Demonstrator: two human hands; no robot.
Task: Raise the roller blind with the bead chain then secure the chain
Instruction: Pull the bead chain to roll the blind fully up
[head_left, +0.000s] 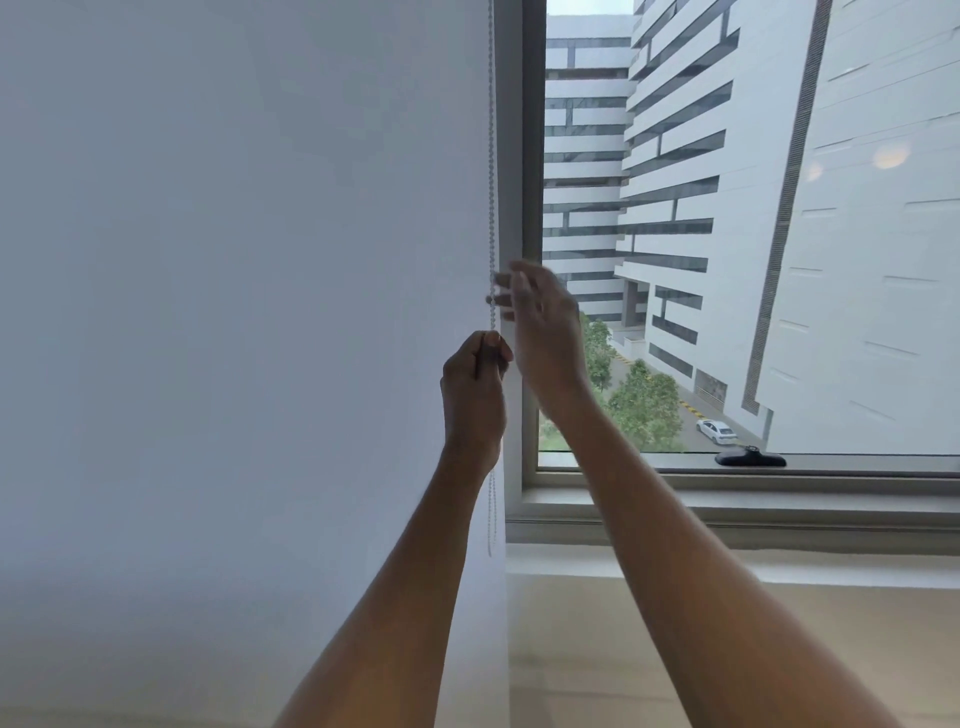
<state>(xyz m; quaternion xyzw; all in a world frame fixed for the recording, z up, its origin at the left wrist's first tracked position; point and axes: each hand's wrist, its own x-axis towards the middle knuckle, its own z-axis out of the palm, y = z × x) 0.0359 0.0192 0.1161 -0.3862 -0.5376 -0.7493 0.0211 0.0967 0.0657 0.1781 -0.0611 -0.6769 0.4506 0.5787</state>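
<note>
A white roller blind (234, 260) hangs down over the left part of the window, reaching past the sill. Along its right edge runs a thin white bead chain (491, 156), its loop ending low near the sill. My left hand (475, 387) is closed in a fist around the chain, about midway up. Just above and to the right, my right hand (540, 322) is blurred, fingers spread, its fingertips at the chain without a clear grip.
A grey window frame (532, 156) stands right beside the chain. The uncovered pane to the right shows buildings, trees and a car outside. A black window handle (750, 459) sits on the lower frame. A pale sill ledge (727, 566) runs below.
</note>
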